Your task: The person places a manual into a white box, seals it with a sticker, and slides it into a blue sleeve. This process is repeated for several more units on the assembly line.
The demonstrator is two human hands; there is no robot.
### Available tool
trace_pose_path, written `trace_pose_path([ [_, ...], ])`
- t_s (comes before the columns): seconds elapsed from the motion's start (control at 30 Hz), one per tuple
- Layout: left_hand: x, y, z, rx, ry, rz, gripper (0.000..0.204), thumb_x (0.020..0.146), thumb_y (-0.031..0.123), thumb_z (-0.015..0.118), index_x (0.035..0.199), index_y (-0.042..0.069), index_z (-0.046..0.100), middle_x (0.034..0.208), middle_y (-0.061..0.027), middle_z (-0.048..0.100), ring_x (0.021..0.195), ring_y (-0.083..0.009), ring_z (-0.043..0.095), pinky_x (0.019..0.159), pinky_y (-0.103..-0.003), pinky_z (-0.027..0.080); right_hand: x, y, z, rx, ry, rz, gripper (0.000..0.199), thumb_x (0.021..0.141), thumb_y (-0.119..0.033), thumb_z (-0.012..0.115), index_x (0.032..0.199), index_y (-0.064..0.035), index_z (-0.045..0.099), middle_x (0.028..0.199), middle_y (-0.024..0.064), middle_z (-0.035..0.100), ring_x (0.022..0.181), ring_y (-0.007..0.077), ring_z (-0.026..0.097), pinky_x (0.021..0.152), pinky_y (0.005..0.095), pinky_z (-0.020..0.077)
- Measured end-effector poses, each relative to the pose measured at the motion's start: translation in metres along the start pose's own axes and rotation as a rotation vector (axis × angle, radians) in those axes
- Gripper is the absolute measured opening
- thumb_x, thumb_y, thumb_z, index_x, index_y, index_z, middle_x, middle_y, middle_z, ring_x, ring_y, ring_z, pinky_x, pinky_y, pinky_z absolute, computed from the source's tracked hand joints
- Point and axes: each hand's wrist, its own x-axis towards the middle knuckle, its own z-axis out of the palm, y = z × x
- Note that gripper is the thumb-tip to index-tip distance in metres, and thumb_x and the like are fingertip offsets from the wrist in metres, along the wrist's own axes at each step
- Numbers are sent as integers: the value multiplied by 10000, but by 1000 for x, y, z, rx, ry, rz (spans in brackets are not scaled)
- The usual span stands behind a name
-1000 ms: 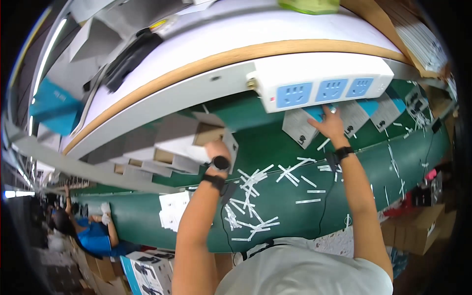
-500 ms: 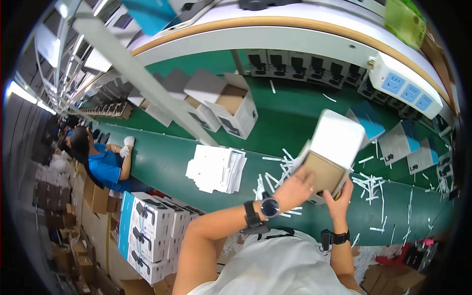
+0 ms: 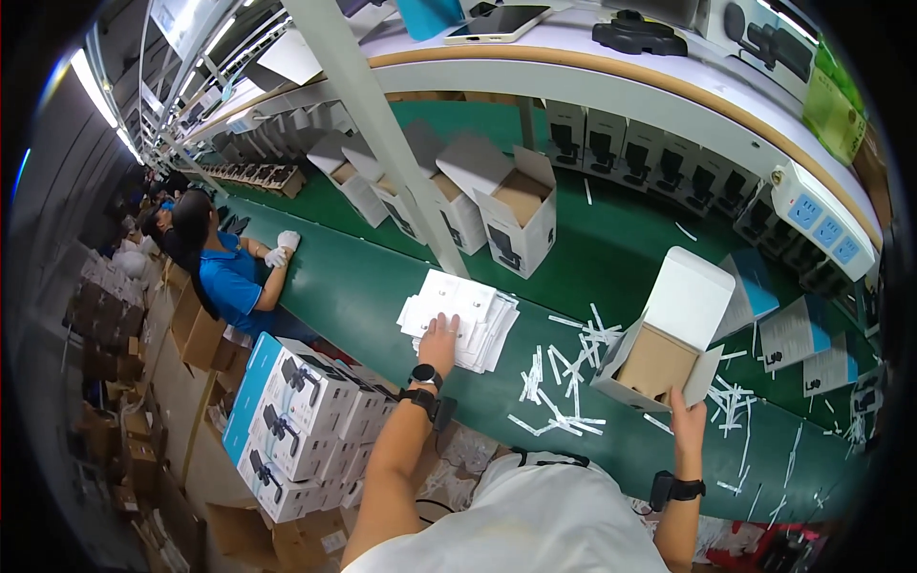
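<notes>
- resting on a paper stack (image 3: 475, 329), the left grip (image 3: 439, 348) lies spread
- the right grip (image 3: 687, 418) pinches the open white box (image 3: 621, 390) on the bench (image 3: 353, 298)
- brown insert (image 3: 659, 361) inside, lid (image 3: 692, 292) still up

A factory packing line, shown by a long green worktop (image 3: 334, 277) with a co-worker in a blue top and white gloves (image 3: 224, 282) farther along its near edge, toward the left end. An open white box (image 3: 659, 358), a pile of white sheets (image 3: 478, 320) and scattered paper strips (image 3: 564, 420) lie toward the near edge; more open cartons (image 3: 521, 229) stand at the far edge. Above runs a shelf (image 3: 650, 95) with a socket strip (image 3: 823, 224). Printed boxes (image 3: 296, 401) are stacked below the near edge, brown cartons (image 3: 196, 329) fill the floor, and tube lights (image 3: 93, 86) line the ceiling.
</notes>
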Motion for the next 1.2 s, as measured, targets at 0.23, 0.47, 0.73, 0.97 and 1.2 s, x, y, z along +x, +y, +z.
trace_pose_path([
  [0.23, 10, -39, -24, -146, -188, 333, 511, 836, 83, 629, 1345, 83, 575, 1268, -280, 608, 1227, -403, 574, 1031, -455, 499, -12, 54, -47, 48, -37, -69, 289, 966, -172, 635, 1210, -23, 592, 890, -4, 612, 660, 42, 495, 546, 208, 397],
  [0.47, 10, 98, -178, -810, 537, 193, 286, 889, 19, 657, 1168, -42, 665, 1024, -201, 664, 872, -334, 668, 745, -377, 527, -28, 76, -24, -361, 42, -354, 225, 988, -124, 542, 1159, -48, 666, 882, 125, 743, 683, 216, 677, 643, 320, 531],
  [0.73, 21, 279, -194, -703, 800, 689, 428, 729, 23, 778, 1141, 73, 674, 878, -94, 614, 741, -275, 615, 633, -334, 533, -55, 52, -8, -300, -13, -190, 198, 969, -100, 570, 1119, -36, 683, 853, 120, 735, 749, 226, 701, 696, 332, 538],
  [0.97, 24, 281, -150, -794, 441, 604, 572, 807, 65, 735, 1346, 7, 555, 1270, -217, 540, 1111, -386, 574, 927, -425, 500, -51, 17, -21, -216, 132, -388, 289, 930, -129, 654, 1202, -33, 677, 1042, 121, 726, 698, 162, 651, 664, 296, 511],
  [1.2, 6, 310, -147, -804, 175, 901, 746, 853, 219, 746, 1471, -34, 414, 1511, -244, 423, 1406, -424, 407, 1139, -488, 365, -33, -52, -9, -546, -92, -748, 407, 889, -143, 675, 1287, -69, 640, 1353, 106, 639, 732, 204, 673, 678, 317, 531],
])
